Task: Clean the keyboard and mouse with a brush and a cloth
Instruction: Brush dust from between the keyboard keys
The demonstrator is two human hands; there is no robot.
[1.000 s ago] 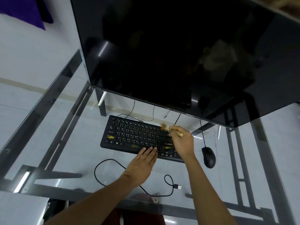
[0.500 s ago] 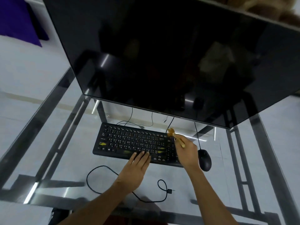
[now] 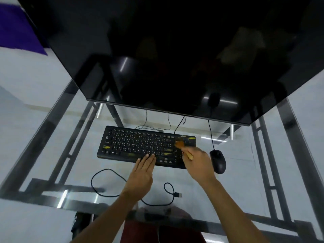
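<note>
Black keyboard (image 3: 140,144) flat on the glass table (image 3: 52,155), mouse (image 3: 218,161) just right of it. Left hand (image 3: 142,171) flat, fingertips on the front keys. Right hand (image 3: 197,163) gripping a brush (image 3: 182,146), bristles on the numpad.

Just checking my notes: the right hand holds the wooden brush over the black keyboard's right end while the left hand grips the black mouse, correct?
Not quite. In the head view the left hand lies flat with straight fingers on the black keyboard's near edge; the black mouse sits untouched on the glass. The right hand does hold the wooden brush over the right end.
</note>
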